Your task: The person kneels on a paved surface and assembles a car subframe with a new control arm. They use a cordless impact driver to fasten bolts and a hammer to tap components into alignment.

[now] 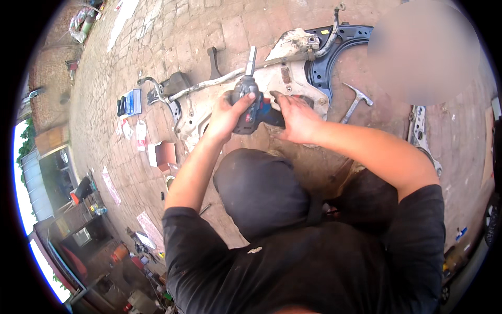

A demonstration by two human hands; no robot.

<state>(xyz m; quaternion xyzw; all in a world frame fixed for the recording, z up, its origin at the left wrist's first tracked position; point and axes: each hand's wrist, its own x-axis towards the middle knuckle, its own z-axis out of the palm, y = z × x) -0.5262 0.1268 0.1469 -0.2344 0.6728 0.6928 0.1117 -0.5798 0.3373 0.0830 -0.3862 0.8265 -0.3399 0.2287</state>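
Note:
In front of my crouched knees I hold a dark cordless impact wrench [244, 123] with a long silvery socket [251, 59] on its nose, aimed away from me. My left hand [224, 114] is wrapped around the wrench's body, thumb on top. Over the battery end of the handle lies my right hand [300, 117], its fingers bent and partly hiding that end. Beneath the tool, a pale, dirty car subframe [294, 78] rests on the brick ground. A bent stabilizer bar [222, 80] runs across it, and a dark control arm [320, 70] sits at its right.
A hammer [357, 99] lies right of the subframe, with a perforated metal arm [418, 125] farther right. To the left are a blue box [136, 101], an open carton [163, 155] and scraps of packaging [141, 133]. A cluttered bench area [94, 235] stands at far left.

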